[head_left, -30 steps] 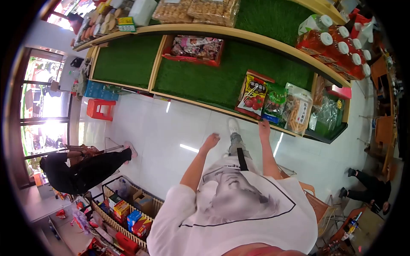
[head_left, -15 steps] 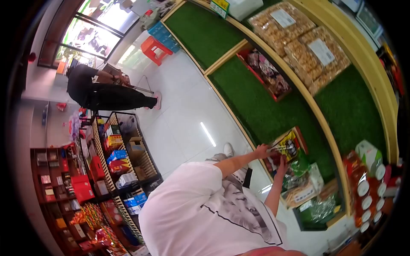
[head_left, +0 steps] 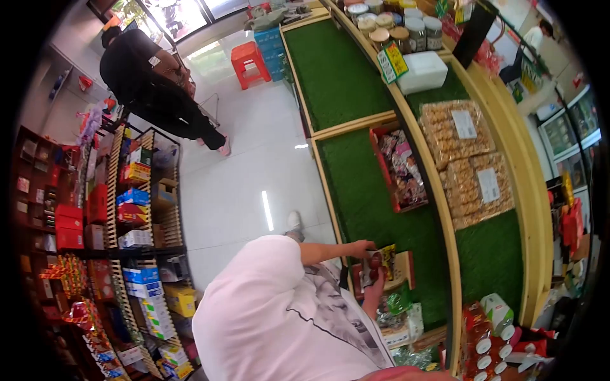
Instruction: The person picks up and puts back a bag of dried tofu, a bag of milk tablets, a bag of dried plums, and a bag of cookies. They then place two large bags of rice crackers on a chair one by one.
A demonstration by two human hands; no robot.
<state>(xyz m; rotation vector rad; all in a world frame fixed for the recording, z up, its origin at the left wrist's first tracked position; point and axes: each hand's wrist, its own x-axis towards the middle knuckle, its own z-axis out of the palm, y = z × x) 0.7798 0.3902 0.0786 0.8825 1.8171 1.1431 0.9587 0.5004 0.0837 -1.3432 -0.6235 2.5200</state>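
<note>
My left hand point(head_left: 362, 248) is closed at the near edge of the green-lined shelf, its fingers on a small dark red packet point(head_left: 375, 261). My right hand point(head_left: 376, 284) is closed on the same packet from the other side; its fingertips are partly hidden. Just beyond the hands, a yellow and black snack packet point(head_left: 389, 253) stands at a shallow cardboard box point(head_left: 402, 269) with red edges. Part of the box bottom shows bare. Beside my right hand lie a green packet point(head_left: 398, 301) and clear bags of pale goods point(head_left: 401, 324).
A red box point(head_left: 407, 206) of wrapped snacks sits farther along the shelf. Bagged puffed snacks point(head_left: 467, 130) and white-capped bottles point(head_left: 486, 349) occupy the upper tier. A person in dark clothes point(head_left: 143, 79) stands near a red stool point(head_left: 249, 63). Stocked racks point(head_left: 136, 238) line the other side.
The view has turned, showing more of the upper tier. My hands have drawn back from the box toward my body with the dark red packet, leaving more of the box bottom visible.
</note>
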